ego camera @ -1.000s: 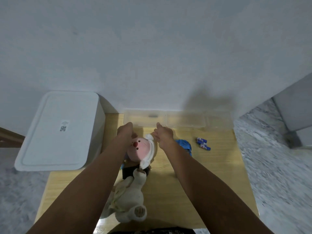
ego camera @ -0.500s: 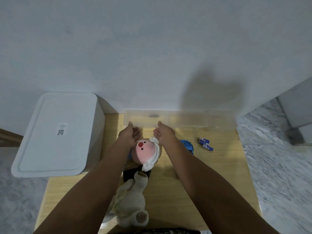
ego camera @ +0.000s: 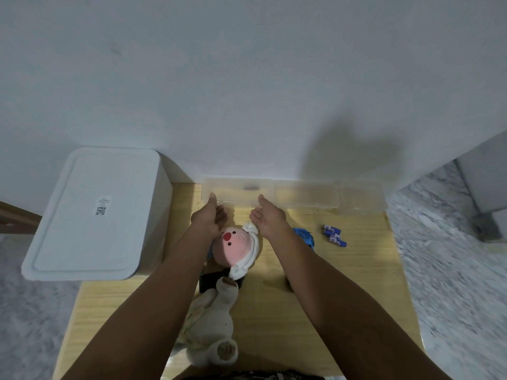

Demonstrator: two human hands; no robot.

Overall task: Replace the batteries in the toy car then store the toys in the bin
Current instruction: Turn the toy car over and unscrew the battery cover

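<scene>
We hold the left hand [ego camera: 210, 222] and right hand [ego camera: 267, 219] open, apart, empty, reaching toward the clear plastic bin [ego camera: 274, 194] at the wall; the blue toy car [ego camera: 303, 237] lies under our right wrist; the batteries [ego camera: 334, 235] lie near; next we judge: draw the bin closer.

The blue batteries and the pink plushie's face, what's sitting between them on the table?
In the head view, a blue toy, partly hidden under the right arm, lies between the batteries and the pink plushie.

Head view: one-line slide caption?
Both open hands, left and right, reach over the pink plush toward the clear box.
</scene>
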